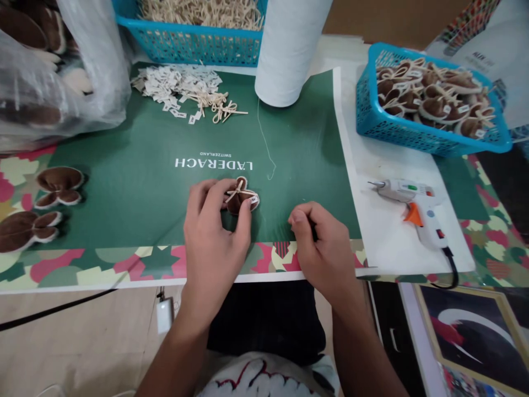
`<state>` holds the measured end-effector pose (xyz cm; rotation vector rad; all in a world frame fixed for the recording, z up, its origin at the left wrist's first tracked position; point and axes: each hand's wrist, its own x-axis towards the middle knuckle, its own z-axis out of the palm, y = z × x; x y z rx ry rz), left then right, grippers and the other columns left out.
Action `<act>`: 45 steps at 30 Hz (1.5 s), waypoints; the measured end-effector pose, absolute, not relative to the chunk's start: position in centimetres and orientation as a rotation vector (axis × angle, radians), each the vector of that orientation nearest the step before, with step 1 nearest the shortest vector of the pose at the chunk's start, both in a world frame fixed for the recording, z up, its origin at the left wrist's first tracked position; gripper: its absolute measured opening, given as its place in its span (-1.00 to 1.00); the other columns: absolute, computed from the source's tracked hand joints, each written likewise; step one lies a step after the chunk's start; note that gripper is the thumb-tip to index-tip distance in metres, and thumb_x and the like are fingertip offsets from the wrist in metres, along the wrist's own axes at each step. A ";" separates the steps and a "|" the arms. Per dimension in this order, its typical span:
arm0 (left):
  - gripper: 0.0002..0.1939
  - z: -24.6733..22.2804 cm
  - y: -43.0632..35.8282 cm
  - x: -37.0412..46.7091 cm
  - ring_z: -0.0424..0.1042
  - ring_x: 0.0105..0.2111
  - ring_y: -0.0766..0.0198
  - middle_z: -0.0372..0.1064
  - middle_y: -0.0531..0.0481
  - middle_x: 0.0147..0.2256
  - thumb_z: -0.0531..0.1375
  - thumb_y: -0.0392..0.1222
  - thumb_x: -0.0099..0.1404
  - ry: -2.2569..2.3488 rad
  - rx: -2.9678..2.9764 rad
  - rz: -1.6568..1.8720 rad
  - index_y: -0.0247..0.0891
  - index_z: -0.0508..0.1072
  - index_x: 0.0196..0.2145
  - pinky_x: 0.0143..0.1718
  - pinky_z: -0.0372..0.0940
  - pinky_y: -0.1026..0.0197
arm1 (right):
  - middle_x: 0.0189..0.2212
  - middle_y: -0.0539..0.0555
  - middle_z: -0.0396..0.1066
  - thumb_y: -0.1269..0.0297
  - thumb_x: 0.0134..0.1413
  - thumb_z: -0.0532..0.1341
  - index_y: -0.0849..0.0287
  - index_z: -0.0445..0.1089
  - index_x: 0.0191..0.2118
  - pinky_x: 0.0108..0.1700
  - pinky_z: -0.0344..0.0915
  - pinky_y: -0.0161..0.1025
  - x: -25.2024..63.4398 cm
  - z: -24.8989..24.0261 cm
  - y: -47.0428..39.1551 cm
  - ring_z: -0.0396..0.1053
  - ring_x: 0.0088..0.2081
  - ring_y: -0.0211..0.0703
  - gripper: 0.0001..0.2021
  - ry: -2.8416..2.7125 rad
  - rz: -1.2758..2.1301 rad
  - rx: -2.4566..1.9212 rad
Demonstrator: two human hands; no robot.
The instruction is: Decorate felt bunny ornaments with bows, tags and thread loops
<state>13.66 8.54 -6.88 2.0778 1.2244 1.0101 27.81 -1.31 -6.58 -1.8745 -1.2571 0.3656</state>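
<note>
My left hand (217,223) holds a small brown plush piece (235,205) between thumb and fingers over the green sheet (157,204). The piece has a pale edge, a thin cream bow and a small white tag near my thumb. To the right, my right hand (322,237) rests near the sheet's front edge with its fingers curled in. Whether anything is inside those fingers is hidden. Two brown plush pieces without bows, one upper (60,186) and one lower (27,229), lie at the far left.
White tags (177,85) and cream bows (223,107) lie at the back, near a blue basket (198,44) and a white thread spool (287,60). At right are a glue gun (421,207) and a blue basket (433,140) of bowed pieces. A plastic bag (99,71) stands back left.
</note>
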 end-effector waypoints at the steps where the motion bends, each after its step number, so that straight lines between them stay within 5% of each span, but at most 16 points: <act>1: -0.75 -6.9 8.6 13.6 0.48 -0.16 0.22 0.40 -0.06 -0.03 0.31 -0.27 0.39 1.220 2.066 1.016 -0.15 0.50 0.02 -0.03 0.48 0.09 | -0.44 -0.07 0.43 0.33 0.46 0.08 0.12 0.35 -0.33 -0.24 0.21 -0.20 27.9 -6.6 -1.3 0.36 -0.40 -0.26 -0.75 -1.274 0.384 -1.859; 10: -0.72 -6.7 7.7 12.6 0.47 -0.02 0.13 0.41 -0.09 0.00 0.32 -0.30 0.37 1.060 1.966 1.299 -0.10 0.53 0.02 0.01 0.46 -0.01 | -0.39 -0.03 0.57 0.16 0.35 0.31 0.07 0.55 -0.30 -0.18 0.27 -0.19 28.8 -6.2 -1.3 0.46 -0.33 -0.22 -0.82 -1.055 0.750 -1.577; 21: -0.68 -4.2 3.9 11.9 0.47 -0.27 0.43 0.52 0.09 -0.22 0.33 -0.51 0.32 0.555 1.796 1.100 -0.13 0.63 -0.08 -0.28 0.39 0.34 | -0.53 -0.08 0.33 -0.10 -0.13 0.58 0.09 0.43 -0.48 -0.38 0.25 -0.29 25.8 -6.8 -1.4 0.22 -0.48 -0.28 -0.56 -0.645 1.094 -0.947; 35: -0.66 -3.0 5.3 9.7 0.47 -0.32 0.26 0.51 0.01 -0.28 0.26 -0.55 0.25 0.254 2.029 1.021 -0.17 0.53 -0.12 -0.24 0.44 0.09 | -0.51 -0.08 0.38 0.14 -0.10 0.61 0.12 0.46 -0.47 -0.33 0.19 -0.28 26.3 -6.3 -2.9 0.25 -0.44 -0.28 -0.66 -0.836 1.248 -1.049; 41: -0.81 -4.7 4.8 7.1 0.42 -0.37 0.20 0.37 -0.05 -0.37 0.09 -0.43 0.42 0.339 1.913 0.773 -0.17 0.40 -0.16 -0.30 0.42 0.08 | -0.46 -0.04 0.40 0.07 0.32 0.33 0.11 0.46 -0.38 -0.33 0.22 -0.27 27.4 -5.6 -2.2 0.30 -0.40 -0.26 -0.71 -0.912 1.072 -1.187; 45: -0.81 -6.5 4.3 4.5 0.40 -0.43 0.17 0.35 -0.05 -0.45 -0.01 -0.32 0.51 0.338 1.847 0.580 -0.15 0.35 -0.22 -0.34 0.38 0.08 | -0.42 -0.04 0.43 0.17 0.42 0.23 0.09 0.51 -0.25 -0.32 0.25 -0.26 28.2 -4.8 -1.1 0.33 -0.39 -0.26 -0.80 -1.006 0.813 -1.460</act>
